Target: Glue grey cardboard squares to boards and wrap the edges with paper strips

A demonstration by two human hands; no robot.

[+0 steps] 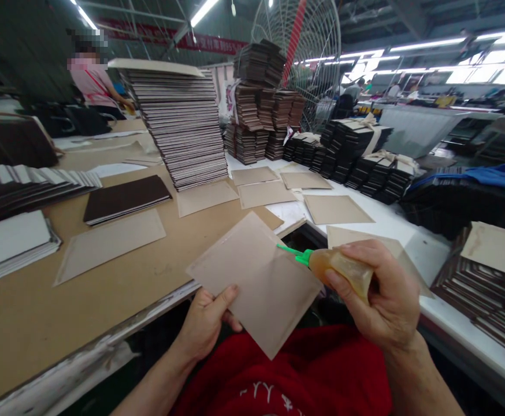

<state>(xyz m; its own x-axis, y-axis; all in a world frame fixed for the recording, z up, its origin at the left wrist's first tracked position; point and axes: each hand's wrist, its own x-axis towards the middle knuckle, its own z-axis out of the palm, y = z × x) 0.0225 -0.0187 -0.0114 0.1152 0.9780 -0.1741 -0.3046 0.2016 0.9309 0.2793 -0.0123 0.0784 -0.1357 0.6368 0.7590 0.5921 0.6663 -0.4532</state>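
Note:
Between thumb and fingers, my left hand (211,318) grips the lower left edge of a beige panel (256,283), which is tilted above my lap. My right hand (382,294) is wrapped round a squeeze bottle (343,268) of amber liquid that looks like glue. Its thin green nozzle (293,252) points left, its tip over the panel's upper right edge; whether it touches the surface I cannot tell. A darker line runs along the panel's right-hand edges. Beyond it, similar beige panels (267,193) lie on the table.
A tall leaning stack of panels (178,121) stands on the brown table (118,277). Dark brown panels (126,198) lie left, with white-topped piles (7,245) beside them. Tied black bundles (352,150) and another stack (490,294) are on the right. A co-worker (92,81) stands at the back left.

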